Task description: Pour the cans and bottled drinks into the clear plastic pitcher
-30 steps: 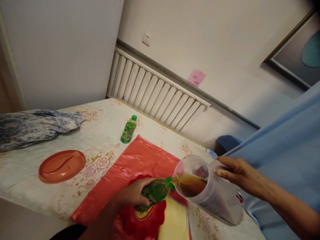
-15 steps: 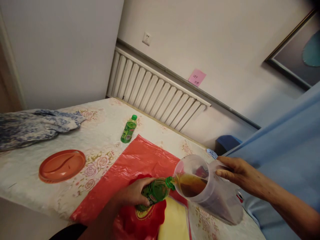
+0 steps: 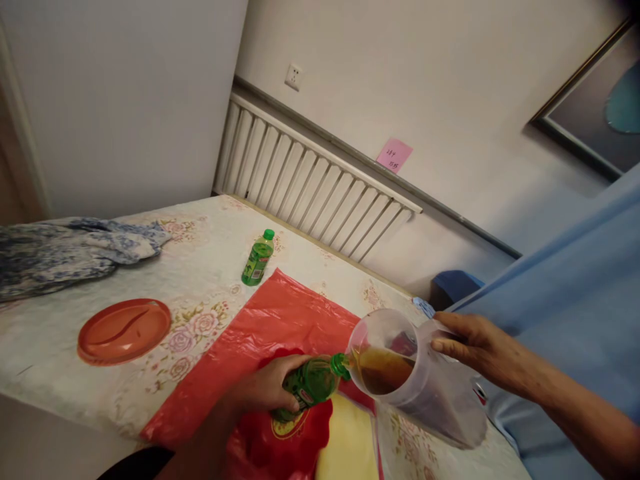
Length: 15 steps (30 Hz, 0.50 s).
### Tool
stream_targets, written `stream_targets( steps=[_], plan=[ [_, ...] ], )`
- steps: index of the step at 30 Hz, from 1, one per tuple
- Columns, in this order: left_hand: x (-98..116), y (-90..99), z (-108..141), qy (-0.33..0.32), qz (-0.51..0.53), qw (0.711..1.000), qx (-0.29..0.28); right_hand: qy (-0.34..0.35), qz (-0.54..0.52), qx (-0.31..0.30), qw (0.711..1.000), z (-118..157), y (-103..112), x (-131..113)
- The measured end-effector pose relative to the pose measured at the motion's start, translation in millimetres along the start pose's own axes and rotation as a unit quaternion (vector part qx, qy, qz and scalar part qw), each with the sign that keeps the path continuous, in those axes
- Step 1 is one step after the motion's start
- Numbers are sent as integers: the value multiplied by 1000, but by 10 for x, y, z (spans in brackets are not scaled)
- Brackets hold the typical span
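In my left hand (image 3: 273, 385) is a green plastic bottle (image 3: 314, 383), tilted with its uncapped mouth to the right, above a red scalloped dish (image 3: 320, 427). My right hand (image 3: 467, 341) grips the handle of a clear plastic pitcher (image 3: 435, 407), which leans over to the left. Brown liquid (image 3: 383, 370) lies inside the pitcher and reaches its lip, right at the bottle's mouth. The lip and mouth meet or nearly meet. Under both is a red plastic sheet (image 3: 285, 310), with a yellow flat item (image 3: 347, 443) beside the dish.
A second green bottle (image 3: 258, 258), capped, stands upright behind the red sheet. An orange-red lid or plate (image 3: 125, 332) lies on the floral tablecloth (image 3: 200, 280) at left, near a bunched blue-and-white cloth (image 3: 75, 253). Beyond the table are a radiator (image 3: 310, 180) and, to the right, a blue curtain (image 3: 565, 320).
Both hands, the bottle and the pitcher stay almost exactly in place. The brown liquid remains at the pitcher's lip beside the bottle's mouth.
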State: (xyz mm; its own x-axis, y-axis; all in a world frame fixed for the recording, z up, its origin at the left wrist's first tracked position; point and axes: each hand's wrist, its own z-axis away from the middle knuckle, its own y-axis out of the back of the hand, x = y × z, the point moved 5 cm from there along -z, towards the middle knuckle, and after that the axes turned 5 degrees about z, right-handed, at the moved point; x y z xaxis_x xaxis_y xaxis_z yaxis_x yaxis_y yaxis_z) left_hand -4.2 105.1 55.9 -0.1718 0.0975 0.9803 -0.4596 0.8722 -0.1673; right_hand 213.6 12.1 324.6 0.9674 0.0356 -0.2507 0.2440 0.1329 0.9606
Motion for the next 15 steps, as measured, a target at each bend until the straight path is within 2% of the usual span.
stream_targets(
  steps=[15],
  plan=[
    [18,-6,6,-2,1,1000,-1,3,3,-4,1000,-8,8,-47]
  ],
)
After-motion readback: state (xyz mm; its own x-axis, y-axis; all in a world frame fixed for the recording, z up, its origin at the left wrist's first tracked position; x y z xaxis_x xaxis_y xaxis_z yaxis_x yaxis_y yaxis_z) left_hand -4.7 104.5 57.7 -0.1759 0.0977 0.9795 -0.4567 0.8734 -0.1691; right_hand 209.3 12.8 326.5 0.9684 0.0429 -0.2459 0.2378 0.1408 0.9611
